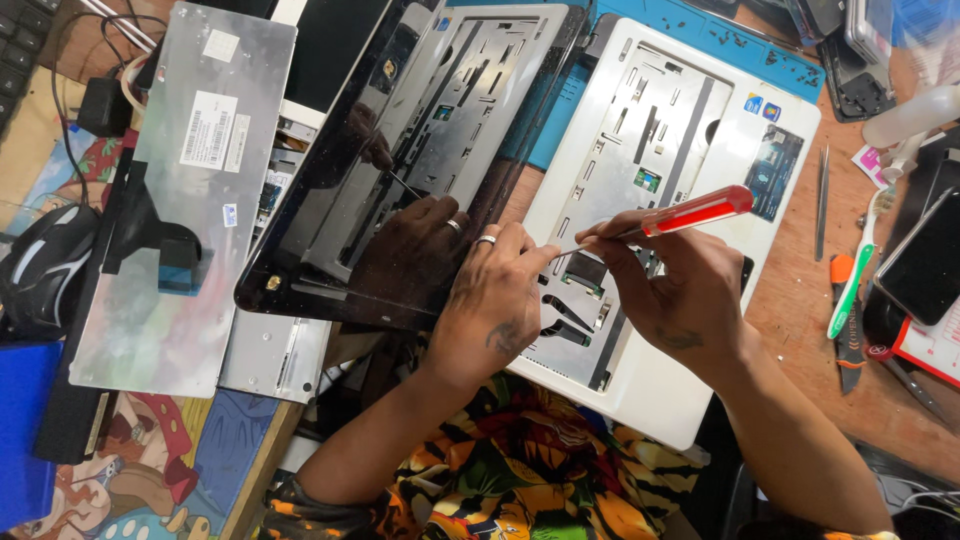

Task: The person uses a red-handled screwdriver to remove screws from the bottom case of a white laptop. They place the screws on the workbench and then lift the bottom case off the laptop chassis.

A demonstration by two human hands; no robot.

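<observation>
Red translucent plastic marks the handle of a slim screwdriver [660, 222], pinched between the thumb and fingers of the right hand [675, 290]. Seen from the head camera, that hand is closed around the tool near its metal shaft, wrist bent, and the tip points down-left towards the open keyboard bay of a white plastic laptop base [660, 150]. This base lies keyboard-less, tilted across a teal work mat [700, 35] on the wooden bench [800, 300].

Beside it, the left hand [495, 295] rests palm down with fingers curled, a silver ring on one finger; its fingertips press on the lower edge of the white base, close to the screwdriver's tip, and it grips nothing. Its forearm crosses a patterned orange and black garment.

Left of the hands, a glossy black laptop lid [340, 200] stands propped open and mirrors the hand and a second grey chassis. Farther left lies a silver keyboard plate [190, 200], face down, with white stickers, next to a black computer mouse [45, 265].

Loose on the right of the bench are metal tweezers [821, 200], a green and white toothbrush [852, 280], an orange-handled knife [848, 330] and a dark smartphone [925, 260].
</observation>
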